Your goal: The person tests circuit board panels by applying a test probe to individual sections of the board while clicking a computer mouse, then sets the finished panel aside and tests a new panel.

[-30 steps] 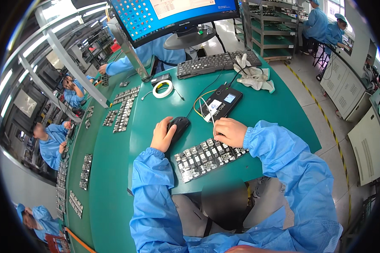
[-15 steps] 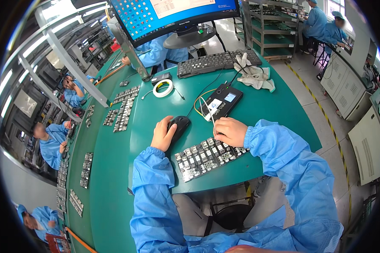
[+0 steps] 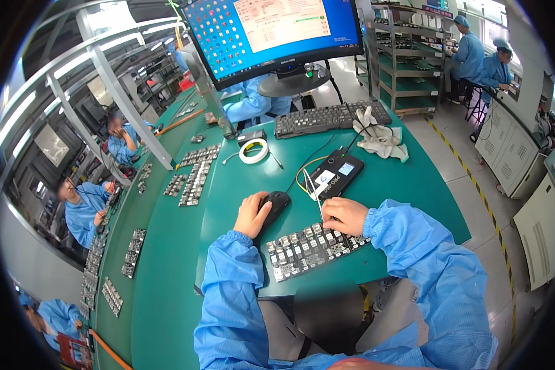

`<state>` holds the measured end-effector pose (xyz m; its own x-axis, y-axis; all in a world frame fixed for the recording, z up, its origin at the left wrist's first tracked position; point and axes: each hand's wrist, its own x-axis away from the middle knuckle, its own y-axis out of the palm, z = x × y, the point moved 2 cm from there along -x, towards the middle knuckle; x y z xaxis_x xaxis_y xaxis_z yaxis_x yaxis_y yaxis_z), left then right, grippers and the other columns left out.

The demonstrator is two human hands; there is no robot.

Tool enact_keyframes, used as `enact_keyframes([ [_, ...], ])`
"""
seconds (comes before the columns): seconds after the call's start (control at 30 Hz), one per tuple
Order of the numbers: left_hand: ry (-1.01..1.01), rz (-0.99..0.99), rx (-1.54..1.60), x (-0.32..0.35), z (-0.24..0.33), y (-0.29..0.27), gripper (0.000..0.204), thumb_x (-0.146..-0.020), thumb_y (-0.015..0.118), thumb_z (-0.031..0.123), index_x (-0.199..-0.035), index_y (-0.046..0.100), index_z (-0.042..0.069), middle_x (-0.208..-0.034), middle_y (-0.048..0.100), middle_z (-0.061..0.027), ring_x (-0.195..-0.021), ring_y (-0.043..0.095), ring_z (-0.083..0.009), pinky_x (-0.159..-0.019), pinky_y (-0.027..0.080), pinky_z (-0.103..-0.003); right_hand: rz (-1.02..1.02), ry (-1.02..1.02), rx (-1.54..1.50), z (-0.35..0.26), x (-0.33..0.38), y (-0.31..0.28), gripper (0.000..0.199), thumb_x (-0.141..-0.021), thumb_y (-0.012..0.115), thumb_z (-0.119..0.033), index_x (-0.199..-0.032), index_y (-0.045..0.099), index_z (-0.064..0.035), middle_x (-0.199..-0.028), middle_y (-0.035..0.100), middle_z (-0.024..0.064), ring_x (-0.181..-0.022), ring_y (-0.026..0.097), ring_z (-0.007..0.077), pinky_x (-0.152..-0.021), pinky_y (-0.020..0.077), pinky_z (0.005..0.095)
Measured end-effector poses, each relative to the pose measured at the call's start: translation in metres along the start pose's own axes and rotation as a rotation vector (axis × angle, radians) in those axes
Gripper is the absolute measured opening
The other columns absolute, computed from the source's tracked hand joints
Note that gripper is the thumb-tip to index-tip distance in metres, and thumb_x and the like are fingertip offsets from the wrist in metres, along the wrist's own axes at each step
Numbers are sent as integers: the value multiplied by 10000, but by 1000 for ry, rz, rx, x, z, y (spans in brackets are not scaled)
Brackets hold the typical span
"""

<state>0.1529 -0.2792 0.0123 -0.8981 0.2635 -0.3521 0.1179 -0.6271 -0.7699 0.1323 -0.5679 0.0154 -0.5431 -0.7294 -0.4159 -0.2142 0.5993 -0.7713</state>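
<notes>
My left hand [image 3: 251, 216] is wrapped over the left side of a black computer mouse [image 3: 279, 205], which rests on the green table. My right hand [image 3: 346, 216] pinches the end of a white cable [image 3: 314, 190] above a panel of small circuit boards [image 3: 303, 253]. Its fingertips are low over the panel's far edge, and they hide the cable's tip, so contact with a board cannot be made out. Just beyond this hand lies a flat black device [image 3: 335, 175] with a small lit screen, and the white cable runs up toward it.
A monitor [image 3: 283, 68] stands at the back, a keyboard [image 3: 314, 120] in front of it. White gloves [image 3: 381, 134] and a roll of tape [image 3: 253, 151] lie on the table. More circuit boards [image 3: 197, 176] sit to the left. Several people in blue work nearby.
My view has tilted upward, so the table and both hands appear lower and more of the monitor shows. The left hand stays on the mouse; the right hand keeps its pinch over the boards.
</notes>
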Motion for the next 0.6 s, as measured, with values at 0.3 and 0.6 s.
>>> enact_keyframes([
  [0.3,59,83,-27,2,-5,-2,340,-909,536,300,-1130,565,43,-1046,593,-158,-984,532,-344,-883,408,-420,-6,-15,-12,3,-4,3,166,-845,643,-192,-818,553,-55,-871,555,76,-868,546,281,-787,445,382],
  [0.6,38,39,-114,0,7,-7,320,-929,493,267,-1146,560,41,-1073,588,-170,-1001,534,-348,-884,411,-411,-34,0,0,0,-4,0,161,-839,645,-176,-812,550,-49,-873,560,79,-872,546,284,-794,443,381],
])
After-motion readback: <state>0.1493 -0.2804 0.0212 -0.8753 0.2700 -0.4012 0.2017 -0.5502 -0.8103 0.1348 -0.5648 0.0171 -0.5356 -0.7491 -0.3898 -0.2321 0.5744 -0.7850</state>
